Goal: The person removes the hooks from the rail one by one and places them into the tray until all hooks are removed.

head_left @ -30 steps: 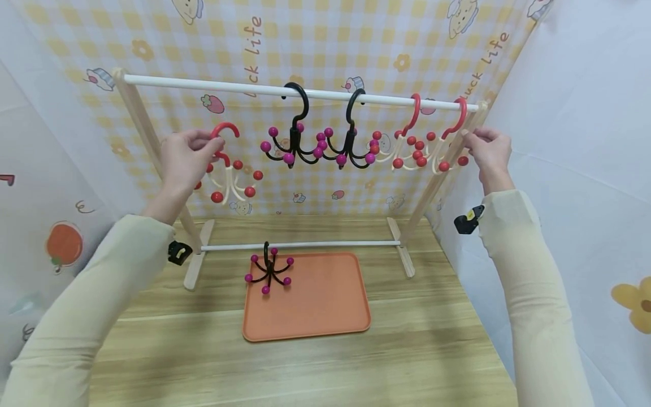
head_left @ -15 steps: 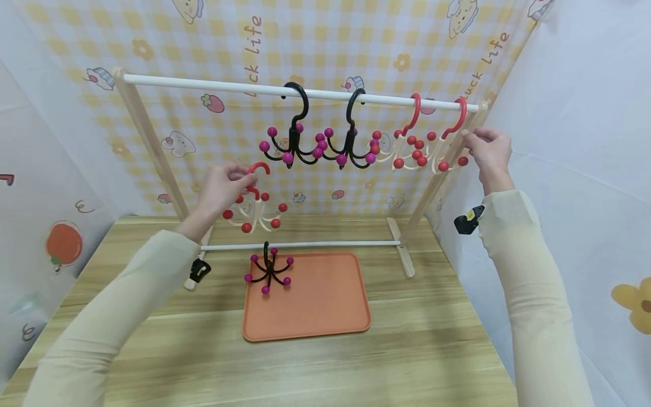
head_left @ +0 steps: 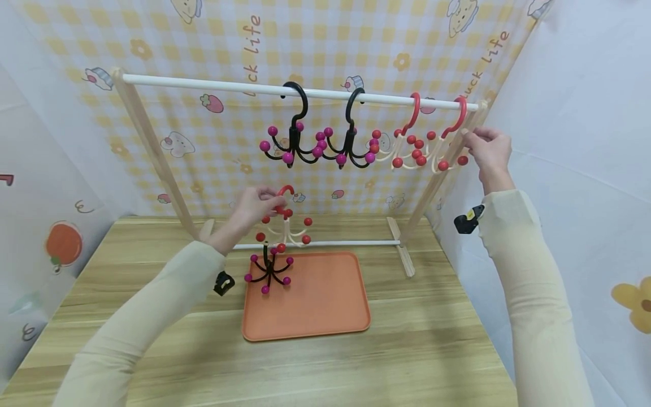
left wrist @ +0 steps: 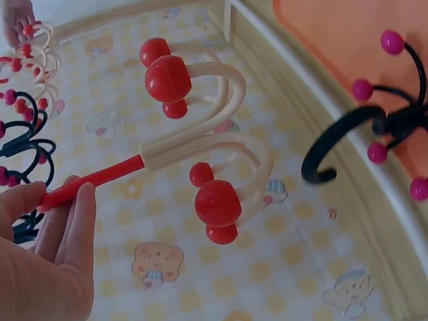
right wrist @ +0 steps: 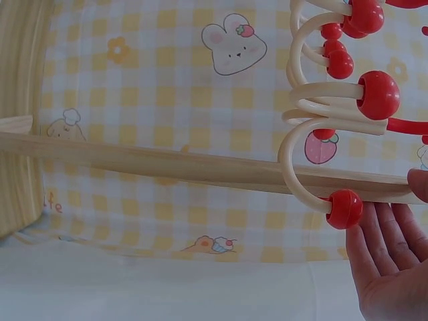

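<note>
While the left hand (head_left: 256, 204) pinches the red hanger (head_left: 287, 227) near the head view's centre, lowering it could snag the black hanger (head_left: 270, 271); the right hand (head_left: 489, 148), gripping the post (head_left: 429, 198) upper right, could tug it askew.

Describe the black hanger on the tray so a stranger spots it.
On the wooden table, find the orange tray in front of the rack. At its far left corner stands a black hanger with magenta balls; its two black lookalikes hang from the white top bar.

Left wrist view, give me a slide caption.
Left hand holds a red-hooked cream hanger, with a black hanger on the orange tray.
</note>
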Demonstrator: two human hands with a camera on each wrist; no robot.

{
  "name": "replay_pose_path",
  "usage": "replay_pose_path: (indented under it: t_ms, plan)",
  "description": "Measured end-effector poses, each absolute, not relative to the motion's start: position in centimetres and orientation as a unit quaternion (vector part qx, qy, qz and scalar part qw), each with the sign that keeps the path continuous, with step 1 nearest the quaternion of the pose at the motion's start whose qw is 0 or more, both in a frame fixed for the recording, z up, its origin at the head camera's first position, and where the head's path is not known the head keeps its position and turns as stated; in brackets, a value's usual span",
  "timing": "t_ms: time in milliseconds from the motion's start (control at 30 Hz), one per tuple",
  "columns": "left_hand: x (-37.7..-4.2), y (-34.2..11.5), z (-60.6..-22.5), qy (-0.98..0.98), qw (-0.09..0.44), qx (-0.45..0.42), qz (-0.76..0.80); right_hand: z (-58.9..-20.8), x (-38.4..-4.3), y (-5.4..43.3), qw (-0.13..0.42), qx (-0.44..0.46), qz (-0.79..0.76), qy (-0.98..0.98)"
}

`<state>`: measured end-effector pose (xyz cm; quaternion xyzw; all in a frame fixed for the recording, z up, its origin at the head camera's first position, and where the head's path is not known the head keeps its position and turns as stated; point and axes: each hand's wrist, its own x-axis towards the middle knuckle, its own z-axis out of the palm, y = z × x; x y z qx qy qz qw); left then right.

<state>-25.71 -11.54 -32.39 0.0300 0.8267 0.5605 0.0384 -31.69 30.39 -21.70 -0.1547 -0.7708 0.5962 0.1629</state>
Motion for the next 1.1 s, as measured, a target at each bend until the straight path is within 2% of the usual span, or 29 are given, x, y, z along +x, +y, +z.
replay_pose_path:
  t_ms: [367,767,1100]
  plan:
    - [-24.7,-8.7,-35.3,0.751,0.100,0.037,0.651,-21.7,-31.7,30.4,0.164,-0.154,0.595,-0.771]
    - [-23.5,-6.7,-39.6,0.787,0.088,0.084,0.604,-22.6,-32.8,31.5,0.179,-0.142,0.579,-0.783]
    - [-22.9,-6.0,-42.7,0.797,0.079,0.059,0.596,-21.9,-31.8,30.5,0.173,-0.144,0.584,-0.780]
